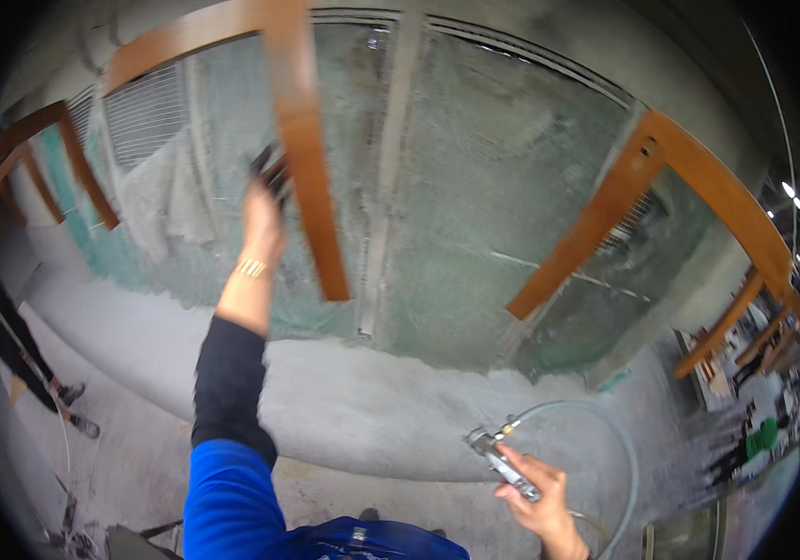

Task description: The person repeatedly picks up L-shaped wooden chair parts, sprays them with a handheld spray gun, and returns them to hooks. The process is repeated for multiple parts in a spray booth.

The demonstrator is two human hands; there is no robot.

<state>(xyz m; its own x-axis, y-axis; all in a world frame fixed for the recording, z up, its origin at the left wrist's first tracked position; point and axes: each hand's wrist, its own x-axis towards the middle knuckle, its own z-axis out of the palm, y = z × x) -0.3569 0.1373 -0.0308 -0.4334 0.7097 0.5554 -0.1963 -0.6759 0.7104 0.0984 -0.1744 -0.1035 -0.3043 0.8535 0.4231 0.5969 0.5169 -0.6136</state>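
My left hand (pixel 264 222), with a gold band at the wrist, is raised beside a hanging orange-brown wooden frame (pixel 302 149). Its fingers look dark and smeared at the left edge of the frame's long leg; whether they grip it or hold something dark is unclear. Low on the right, my right hand (pixel 538 499) is closed around a metal spray gun (pixel 504 464). The gun's head points up and left, away from the wooden frame. A pale hose (pixel 619 429) loops from a brass fitting near the gun's head, curving right and down.
Another wooden frame (pixel 596 229) hangs to the right, and more wooden pieces (pixel 87 168) hang far left. Behind them stands a stained greenish booth wall (pixel 474 205) above a grey dusty ledge (pixel 353 392). A person's dark-clad legs (pixel 22 345) show at the left; racks and people are far right.
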